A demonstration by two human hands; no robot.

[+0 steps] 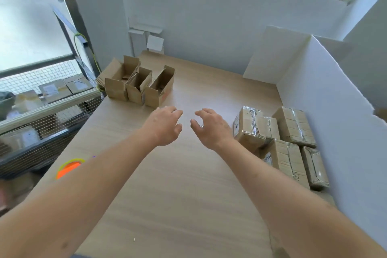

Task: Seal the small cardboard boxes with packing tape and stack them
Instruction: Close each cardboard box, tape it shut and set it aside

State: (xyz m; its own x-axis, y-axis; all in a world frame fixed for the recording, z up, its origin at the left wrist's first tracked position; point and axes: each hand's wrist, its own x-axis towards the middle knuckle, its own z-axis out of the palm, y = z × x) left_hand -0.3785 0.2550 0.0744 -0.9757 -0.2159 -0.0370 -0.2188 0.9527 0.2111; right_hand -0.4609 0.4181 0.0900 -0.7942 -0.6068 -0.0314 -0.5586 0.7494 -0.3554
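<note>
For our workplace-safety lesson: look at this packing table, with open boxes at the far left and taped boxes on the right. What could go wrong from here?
1. The open boxes sit at the table's left edge; a hasty grab by the empty left hand might push one off.
2. The orange tape dispenser lies at the near left edge, beside the left forearm, which could knock it down.
3. The sealed boxes lie unevenly, one tilted on others, so further stacking may topple.

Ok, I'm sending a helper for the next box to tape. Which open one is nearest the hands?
On the wooden table, find the row of open boxes at the far left corner. Take the rightmost open box, closest to the left hand; alone among them it shows red print on its side.
</note>
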